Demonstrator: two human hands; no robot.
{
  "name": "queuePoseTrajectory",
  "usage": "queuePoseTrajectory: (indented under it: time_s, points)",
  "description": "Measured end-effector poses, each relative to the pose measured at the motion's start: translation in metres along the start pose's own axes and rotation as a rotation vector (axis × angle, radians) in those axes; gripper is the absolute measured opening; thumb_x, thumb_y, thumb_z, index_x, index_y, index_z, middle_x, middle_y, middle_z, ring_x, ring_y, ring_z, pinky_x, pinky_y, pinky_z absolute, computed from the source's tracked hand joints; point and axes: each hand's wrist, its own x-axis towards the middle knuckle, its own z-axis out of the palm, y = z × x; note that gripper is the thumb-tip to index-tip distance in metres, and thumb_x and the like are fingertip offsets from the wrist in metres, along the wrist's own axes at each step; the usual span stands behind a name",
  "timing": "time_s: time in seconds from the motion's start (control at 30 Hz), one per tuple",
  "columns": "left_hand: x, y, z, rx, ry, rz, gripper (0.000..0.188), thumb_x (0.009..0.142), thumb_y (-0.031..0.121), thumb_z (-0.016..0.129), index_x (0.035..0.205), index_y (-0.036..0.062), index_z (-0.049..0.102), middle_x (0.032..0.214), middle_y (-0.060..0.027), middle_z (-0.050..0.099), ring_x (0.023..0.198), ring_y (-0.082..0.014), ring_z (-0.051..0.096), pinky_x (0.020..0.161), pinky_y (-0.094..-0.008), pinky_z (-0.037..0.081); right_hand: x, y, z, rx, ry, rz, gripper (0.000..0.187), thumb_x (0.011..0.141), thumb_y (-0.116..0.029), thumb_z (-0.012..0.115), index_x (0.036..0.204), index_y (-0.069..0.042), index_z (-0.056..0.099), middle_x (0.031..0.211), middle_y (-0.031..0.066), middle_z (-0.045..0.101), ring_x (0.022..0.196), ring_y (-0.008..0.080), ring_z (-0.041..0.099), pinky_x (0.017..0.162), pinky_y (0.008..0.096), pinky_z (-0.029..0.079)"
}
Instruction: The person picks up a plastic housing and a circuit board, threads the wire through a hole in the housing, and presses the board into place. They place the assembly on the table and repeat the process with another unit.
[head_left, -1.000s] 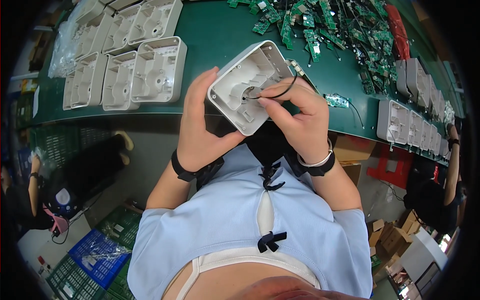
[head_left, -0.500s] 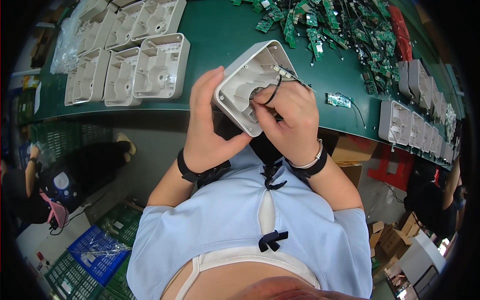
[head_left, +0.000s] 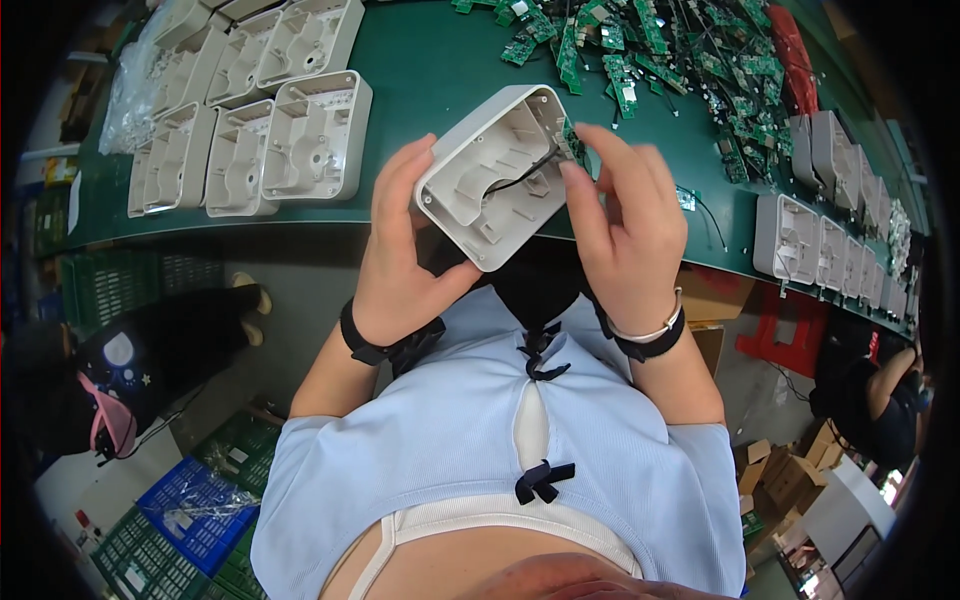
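My left hand [head_left: 405,250] grips a white plastic housing [head_left: 510,228] by its left side, thumb along the lower edge, open side facing up. Inside it are moulded posts and ribs. A black cable [head_left: 522,176] runs from a round recess across the housing to a small green circuit board [head_left: 574,146], which stands tilted at the right wall. The thumb and index finger of my right hand [head_left: 632,215] close around that board's edge; its lower part is out of sight behind the wall and fingers.
More white housings [head_left: 318,135] stand in rows at the left of the green table [head_left: 430,60], with others [head_left: 790,240] at the right. Loose circuit boards [head_left: 690,60] are heaped at the back right; a single board [head_left: 686,198] lies beside my right hand. Crates [head_left: 195,505] stand on the floor.
My right hand has drawn out of the housing's middle toward its right wall. The cable now lies across the inside, and the board sits nearer the wall. The housing has shifted slightly left.
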Motion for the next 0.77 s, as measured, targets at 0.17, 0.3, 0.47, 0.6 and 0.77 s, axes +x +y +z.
queuePoseTrajectory:
  time_s: [0.17, 0.3, 0.47, 0.6, 0.77]
  points:
    - [0.001, -0.001, -0.001, -0.026, 0.002, -0.035, 0.109, 0.071, -0.002, 0.089, 0.162, 0.0084, 0.029, 0.163, -0.0192, 0.031, 0.150, -0.0334, 0.043, 0.109, -0.0441, 0.057, 0.016, 0.026, 0.008, -0.098, 0.009, -0.174, 0.029, 0.091, -0.008, 0.079, 0.119, -0.002, 0.072, 0.105, 0.0121, 0.072, 0.088, 0.0297, 0.068, 0.082, 0.0337, 0.054]
    - [0.001, -0.001, 0.001, -0.047, 0.012, -0.050, 0.109, 0.072, -0.002, 0.089, 0.162, 0.0092, 0.029, 0.164, -0.0184, 0.032, 0.142, -0.0302, 0.052, 0.098, -0.0385, 0.061, 0.014, 0.033, 0.012, -0.094, 0.036, -0.259, 0.027, 0.092, -0.010, 0.079, 0.117, -0.003, 0.073, 0.106, 0.0135, 0.073, 0.092, 0.0315, 0.069, 0.083, 0.0354, 0.055]
    - [0.000, 0.002, -0.005, -0.076, -0.008, -0.139, 0.110, 0.071, -0.002, 0.089, 0.163, 0.0102, 0.029, 0.163, -0.0175, 0.034, 0.115, -0.0221, 0.068, 0.080, -0.0304, 0.061, 0.011, 0.025, 0.005, -0.053, 0.016, -0.246, 0.025, 0.087, -0.004, 0.081, 0.111, -0.003, 0.073, 0.104, 0.0128, 0.073, 0.095, 0.0335, 0.069, 0.083, 0.0393, 0.055]
    - [0.007, 0.012, -0.010, -0.071, -0.027, -0.271, 0.110, 0.071, -0.002, 0.090, 0.162, 0.0110, 0.030, 0.162, -0.0158, 0.036, 0.087, -0.0135, 0.070, 0.066, -0.0245, 0.055, 0.008, 0.021, -0.002, 0.106, -0.115, -0.348, 0.028, 0.082, 0.001, 0.082, 0.108, -0.003, 0.074, 0.104, 0.0113, 0.073, 0.096, 0.0342, 0.069, 0.084, 0.0409, 0.056]
    - [0.008, 0.011, -0.014, -0.141, -0.075, -0.387, 0.110, 0.074, 0.001, 0.091, 0.164, 0.0147, 0.029, 0.166, -0.0118, 0.034, 0.082, -0.0137, 0.072, 0.063, -0.0231, 0.055, 0.001, 0.028, -0.003, 0.209, -0.436, -0.482, 0.030, 0.080, 0.004, 0.081, 0.107, -0.006, 0.075, 0.108, 0.0113, 0.073, 0.097, 0.0329, 0.070, 0.084, 0.0402, 0.056]
